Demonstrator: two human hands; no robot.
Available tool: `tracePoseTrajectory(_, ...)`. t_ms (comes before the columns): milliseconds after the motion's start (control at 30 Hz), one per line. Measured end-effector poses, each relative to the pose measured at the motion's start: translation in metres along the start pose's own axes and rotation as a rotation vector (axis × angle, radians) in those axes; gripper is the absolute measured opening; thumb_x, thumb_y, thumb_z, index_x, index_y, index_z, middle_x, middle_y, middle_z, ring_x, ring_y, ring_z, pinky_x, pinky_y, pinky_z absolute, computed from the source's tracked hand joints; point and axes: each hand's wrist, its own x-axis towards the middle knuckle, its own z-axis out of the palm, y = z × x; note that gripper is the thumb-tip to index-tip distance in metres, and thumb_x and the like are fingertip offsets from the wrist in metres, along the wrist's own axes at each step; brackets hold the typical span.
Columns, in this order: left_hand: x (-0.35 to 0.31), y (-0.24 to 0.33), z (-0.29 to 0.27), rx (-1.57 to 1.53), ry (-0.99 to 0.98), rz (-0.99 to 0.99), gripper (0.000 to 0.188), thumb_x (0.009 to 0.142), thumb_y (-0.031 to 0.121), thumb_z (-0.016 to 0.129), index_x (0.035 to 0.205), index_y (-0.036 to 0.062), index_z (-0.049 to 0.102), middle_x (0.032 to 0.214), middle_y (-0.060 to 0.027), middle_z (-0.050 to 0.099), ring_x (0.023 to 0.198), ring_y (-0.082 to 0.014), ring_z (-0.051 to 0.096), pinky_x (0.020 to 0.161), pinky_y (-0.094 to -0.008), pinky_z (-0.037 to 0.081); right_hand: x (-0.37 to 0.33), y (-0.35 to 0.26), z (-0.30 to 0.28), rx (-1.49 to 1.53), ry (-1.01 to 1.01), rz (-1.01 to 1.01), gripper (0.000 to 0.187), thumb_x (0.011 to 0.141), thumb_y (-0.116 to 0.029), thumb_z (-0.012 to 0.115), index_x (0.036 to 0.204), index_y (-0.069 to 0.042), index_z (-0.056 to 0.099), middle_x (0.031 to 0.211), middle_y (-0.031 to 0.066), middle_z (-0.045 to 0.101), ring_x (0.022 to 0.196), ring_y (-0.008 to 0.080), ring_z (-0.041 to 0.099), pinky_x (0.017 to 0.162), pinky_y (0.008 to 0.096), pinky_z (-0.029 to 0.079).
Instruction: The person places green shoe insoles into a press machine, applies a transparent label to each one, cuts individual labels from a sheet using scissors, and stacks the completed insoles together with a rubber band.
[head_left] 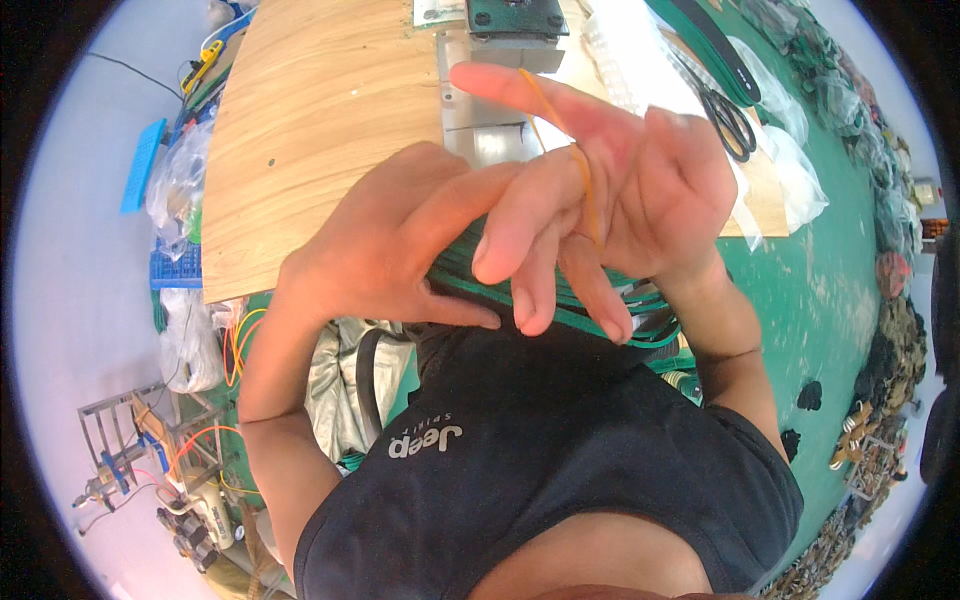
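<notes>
Band (pixel 592 208) stretched across our widely spread right hand (pixel 640 185), with none visible around the green straps (pixel 478 262) below, we judge the work unfinished, unable to tell whether our left hand (pixel 385 235), fingertips hidden, grips those straps.

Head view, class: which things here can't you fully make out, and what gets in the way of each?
All in the head view:
- Left hand: some fingertips, hidden behind the right hand.
- Yellow band: its far side, hidden by the right hand's fingers.
- Green strips: partly covered by both hands; number unclear.
- Black block: cut off by the upper edge.
- Heap at the right: pieces too small to identify.
</notes>
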Motion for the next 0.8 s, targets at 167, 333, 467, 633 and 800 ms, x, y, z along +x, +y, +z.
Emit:
tracePoseTrajectory(167,0.000,0.005,0.007,-0.060,0.202,0.077,0.086,0.054,0.027,0.081,0.128,0.0047,0.043,0.089,-0.0116,0.060,0.079,-0.0337,0.056,0.071,-0.0390,0.042,0.002,0.004,-0.004,-0.070,-0.074,0.053,0.088,0.090,-0.041,0.041,0.136,0.001,-0.021,0.100,0.0386,0.054,0.071,0.0413,0.065,0.040,0.0340,0.054)
tracePoseTrajectory(333,0.010,0.009,-0.004,-0.034,0.067,0.026,0.085,0.054,0.028,0.080,0.128,0.0060,0.044,0.087,-0.0106,0.059,0.075,-0.0325,0.055,0.068,-0.0383,0.041,-0.006,0.011,-0.001,-0.034,-0.135,-0.039,0.078,0.088,-0.031,0.043,0.143,-0.012,-0.010,0.102,0.0389,0.054,0.077,0.0407,0.065,0.052,0.0348,0.056)
tracePoseTrajectory(467,0.014,0.009,-0.001,0.000,0.051,0.060,0.079,0.055,0.030,0.079,0.124,0.0099,0.048,0.082,-0.0095,0.057,0.078,-0.0306,0.054,0.070,-0.0380,0.040,-0.007,0.010,0.007,0.034,-0.196,-0.082,0.088,0.086,-0.027,0.050,0.141,-0.012,-0.017,0.101,0.0378,0.055,0.075,0.0397,0.065,0.051,0.0339,0.056)
tracePoseTrajectory(633,0.027,-0.005,0.014,-0.134,-0.088,0.114,0.061,0.058,0.032,0.076,0.111,0.0114,0.055,0.078,-0.0083,0.054,0.078,-0.0282,0.052,0.071,-0.0359,0.040,-0.006,0.007,0.020,-0.053,-0.153,-0.184,0.092,0.084,-0.028,0.057,0.130,-0.006,-0.020,0.095,0.0353,0.057,0.070,0.0383,0.063,0.053,0.0343,0.054)
tracePoseTrajectory(800,0.041,0.004,0.022,-0.028,-0.219,0.174,0.045,0.063,0.031,0.075,0.100,0.0136,0.057,0.076,-0.0079,0.051,0.075,-0.0270,0.053,0.067,-0.0369,0.040,-0.002,-0.030,0.011,-0.386,-0.124,-0.364,0.060,0.087,-0.025,0.051,0.124,-0.004,0.008,0.100,0.0269,0.058,0.083,0.0336,0.060,0.067,0.0366,0.049)
